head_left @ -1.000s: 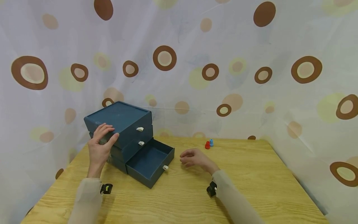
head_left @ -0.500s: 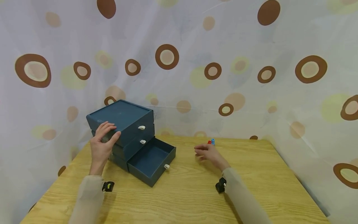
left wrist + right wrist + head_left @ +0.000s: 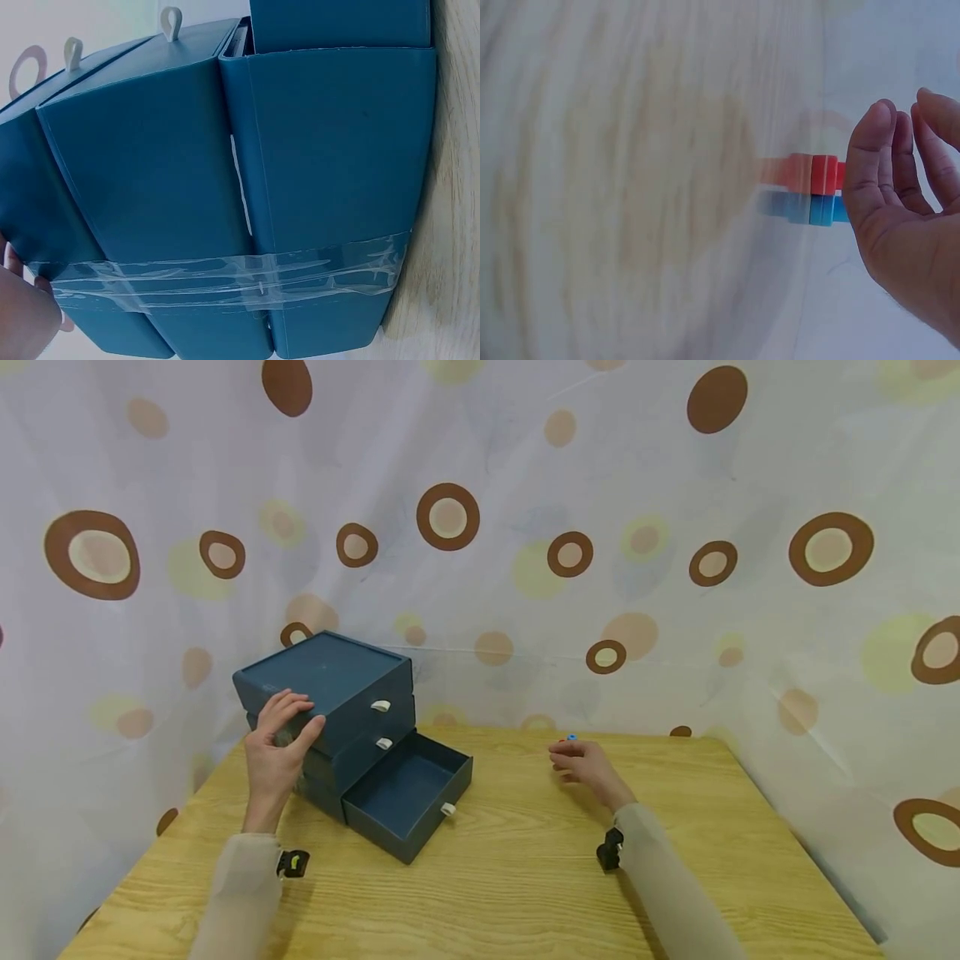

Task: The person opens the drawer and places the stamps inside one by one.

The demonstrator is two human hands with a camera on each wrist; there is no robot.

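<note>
On the table's left stands a dark blue drawer unit [image 3: 322, 670] of three stacked drawers with white loop pulls. Its bottom drawer [image 3: 405, 789] is pulled out, and nothing lies in it. My left hand [image 3: 276, 760] rests on the top box's near left edge, fingers over the top and thumb apart. My right hand [image 3: 588, 770] hovers over the table with fingers loosely bent, holding nothing. Just past it stand a small red piece [image 3: 823, 174] and a small blue piece [image 3: 822, 209], side by side. In the head view the hand mostly hides both.
The wooden table [image 3: 510, 877] meets a spotted curtain [image 3: 495, 610] at the back and sides. Clear tape [image 3: 262, 281] runs round the drawer unit's side. The pulled-out drawer juts toward the middle of the table.
My right hand has moved right, away from the open drawer, to in front of the red and blue pieces, which it now mostly covers. The left hand stays on the drawer unit.
</note>
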